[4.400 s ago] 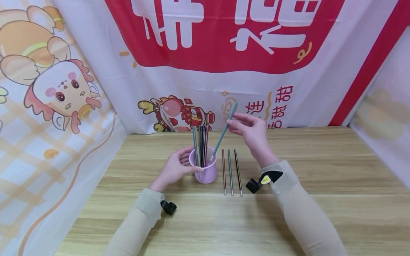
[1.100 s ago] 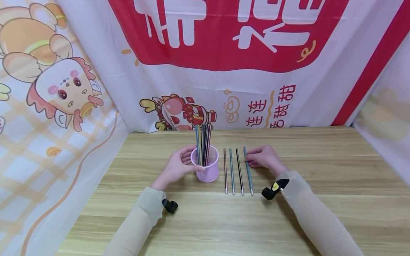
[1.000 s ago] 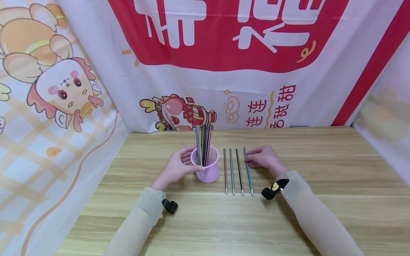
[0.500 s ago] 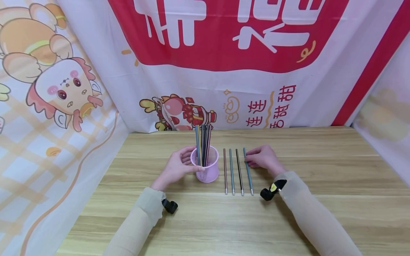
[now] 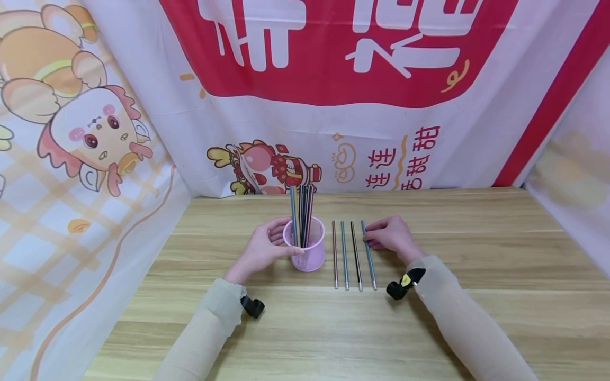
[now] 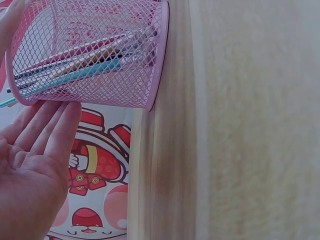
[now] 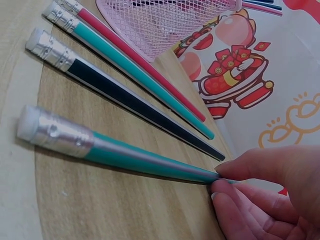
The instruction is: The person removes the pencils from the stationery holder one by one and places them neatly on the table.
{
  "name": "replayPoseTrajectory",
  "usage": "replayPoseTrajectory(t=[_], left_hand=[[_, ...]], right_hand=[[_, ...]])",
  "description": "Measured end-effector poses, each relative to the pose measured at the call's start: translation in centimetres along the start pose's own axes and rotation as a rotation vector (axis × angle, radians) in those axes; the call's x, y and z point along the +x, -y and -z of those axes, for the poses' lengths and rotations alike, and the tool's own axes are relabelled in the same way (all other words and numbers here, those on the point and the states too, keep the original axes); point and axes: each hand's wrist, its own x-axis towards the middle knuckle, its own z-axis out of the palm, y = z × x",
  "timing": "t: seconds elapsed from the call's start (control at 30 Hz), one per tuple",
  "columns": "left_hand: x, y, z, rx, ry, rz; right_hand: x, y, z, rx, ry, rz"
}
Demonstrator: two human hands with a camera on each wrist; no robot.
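A pink mesh pencil holder stands upright on the table, with several pencils leaning inside it. My left hand holds the holder from the left, thumb at the near rim and fingers along the far side. To its right lie a red pencil, a teal pencil and a black pencil, roughly parallel, erasers towards me. My right hand pinches a second teal pencil near its far end, between thumb and fingers. That pencil lies on the table beside the black one, slightly slanted.
The wooden table meets a white cloth backdrop with red print just behind the holder. A patterned cloth borders the left side. Small black wrist cameras sit at both cuffs.
My right hand has brought the second teal pencil from above the holder down to the table, right of the black one. Lately it has shifted only slightly. The left hand stays at the holder.
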Motion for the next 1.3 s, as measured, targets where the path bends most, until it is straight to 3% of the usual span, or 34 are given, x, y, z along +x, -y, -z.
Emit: replayPoseTrajectory(t=[0.53, 0.73, 1.3], left_hand=[[0.0, -0.3, 0.0, 0.01, 0.002, 0.021], [0.0, -0.2, 0.0, 0.01, -0.002, 0.022], [-0.2, -0.4, -0.1, 0.008, 0.004, 0.01]], right_hand=[[0.0, -0.1, 0.2, 0.003, 0.001, -0.004], [-0.2, 0.0, 0.6, 0.1, 0.009, 0.01], [-2.0, 4.4, 2.1, 0.223, 0.019, 0.192]])
